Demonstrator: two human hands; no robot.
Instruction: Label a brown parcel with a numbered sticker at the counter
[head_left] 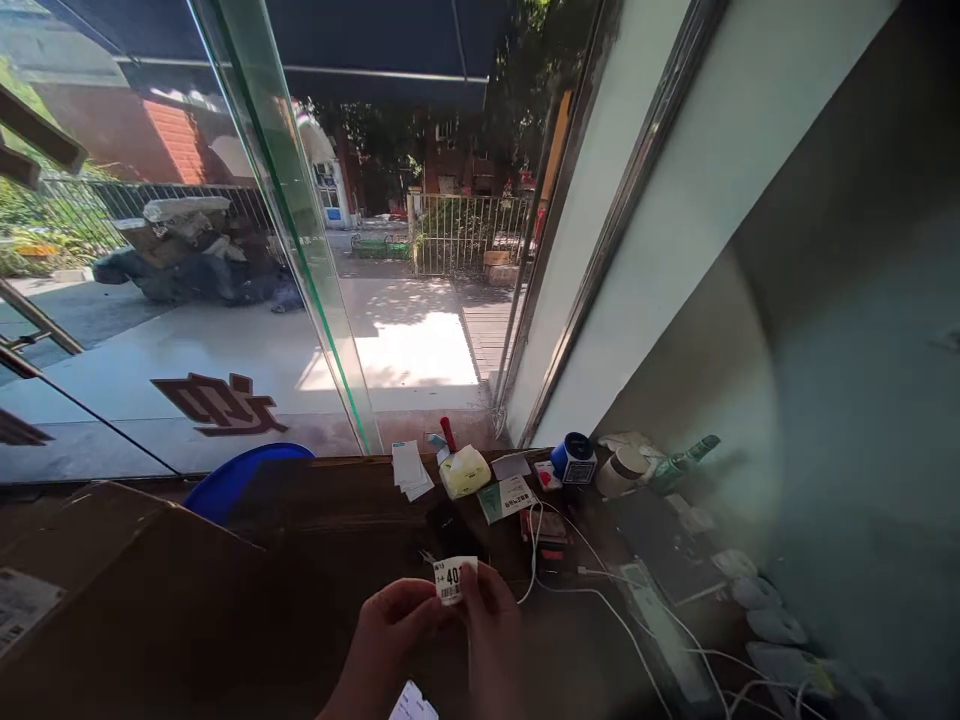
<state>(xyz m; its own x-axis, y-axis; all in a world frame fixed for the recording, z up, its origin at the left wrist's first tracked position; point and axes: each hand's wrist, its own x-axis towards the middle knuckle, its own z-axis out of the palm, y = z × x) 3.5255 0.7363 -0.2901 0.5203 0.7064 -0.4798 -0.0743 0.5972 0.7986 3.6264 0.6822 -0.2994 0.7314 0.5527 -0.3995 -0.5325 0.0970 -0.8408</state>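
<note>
A small white paper label (pixel 448 582) with printed digits and a barcode is held up facing me, low in the middle of the head view. My right hand (pixel 493 612) pinches it, the thumb lying over its right side and covering part of the number. My left hand (pixel 394 622) is closed at the lower left edge of the label, thumb and forefinger meeting there. Beneath my forearms, a piece of white printed paper (pixel 414 702) shows at the bottom edge. Just beyond the label lies a dark, flat object (pixel 448 522) on the brown table.
Along the window side lie white cards (pixel 409 468), a yellow tissue pack (pixel 464 472), a green-and-white booklet (pixel 507 498) and a blue box (pixel 574 457). White cables (pixel 600 592) run across the right side. A large cardboard box (pixel 112 590) stands at left, near a blue round rim (pixel 247 470).
</note>
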